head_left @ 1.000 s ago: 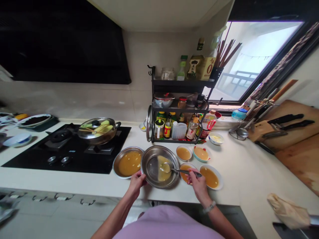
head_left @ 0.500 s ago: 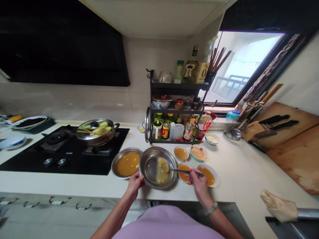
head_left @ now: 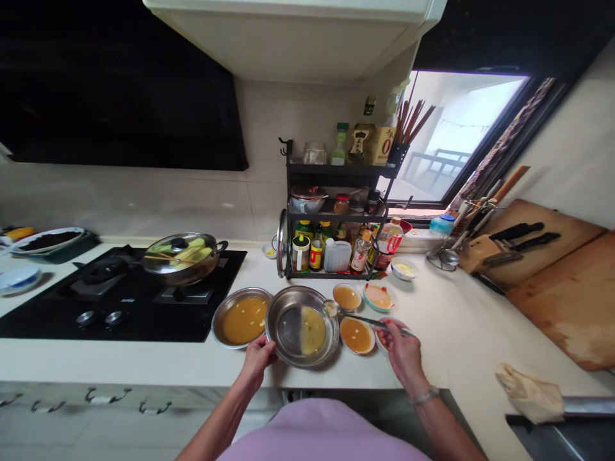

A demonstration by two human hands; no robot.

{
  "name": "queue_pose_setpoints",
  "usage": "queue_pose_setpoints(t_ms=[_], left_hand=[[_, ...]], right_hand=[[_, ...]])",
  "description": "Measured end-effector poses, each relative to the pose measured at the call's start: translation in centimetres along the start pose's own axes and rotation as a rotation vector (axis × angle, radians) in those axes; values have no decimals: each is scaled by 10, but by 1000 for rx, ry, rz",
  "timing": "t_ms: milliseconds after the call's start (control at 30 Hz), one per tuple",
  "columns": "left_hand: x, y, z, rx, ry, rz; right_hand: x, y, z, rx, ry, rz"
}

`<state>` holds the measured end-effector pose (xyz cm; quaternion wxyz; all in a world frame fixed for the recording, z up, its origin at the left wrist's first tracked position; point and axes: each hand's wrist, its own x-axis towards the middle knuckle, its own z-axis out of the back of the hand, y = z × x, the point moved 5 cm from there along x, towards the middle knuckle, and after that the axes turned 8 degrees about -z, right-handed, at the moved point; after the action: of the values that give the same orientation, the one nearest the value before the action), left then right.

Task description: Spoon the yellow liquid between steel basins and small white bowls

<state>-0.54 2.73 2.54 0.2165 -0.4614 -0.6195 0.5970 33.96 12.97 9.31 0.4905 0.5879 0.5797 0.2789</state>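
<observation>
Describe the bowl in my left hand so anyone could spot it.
Near the black-framed window stands a black metal shelf rack. In front is a round silver metal bowl, gripped by the bare left hand. Its yellowish liquid pools rightward; the adjacent silver metal bowl holds orange-brown liquid.

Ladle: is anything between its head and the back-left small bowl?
Nothing visible stands between the ladle head and the back-left small bowl; the head is beside it, at the right rim of the held basin. Height can't be judged.
</observation>
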Motion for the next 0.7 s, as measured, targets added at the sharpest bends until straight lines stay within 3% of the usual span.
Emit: queue_pose_setpoints(t_ms=[200,400,533,700], left_hand=[[-2,-3,-1,-17,-1,-1],[-1,-3,-1,-14,-7,4],[0,-3,-2,-9,-2,5],[0,-3,-1,-3,-14,3]], right_hand=[[36,39,42,27,-213,181],[60,53,73,-123,-376,324],[63,51,75,-382,-318,399],[41,55,54,-698,-78,601]])
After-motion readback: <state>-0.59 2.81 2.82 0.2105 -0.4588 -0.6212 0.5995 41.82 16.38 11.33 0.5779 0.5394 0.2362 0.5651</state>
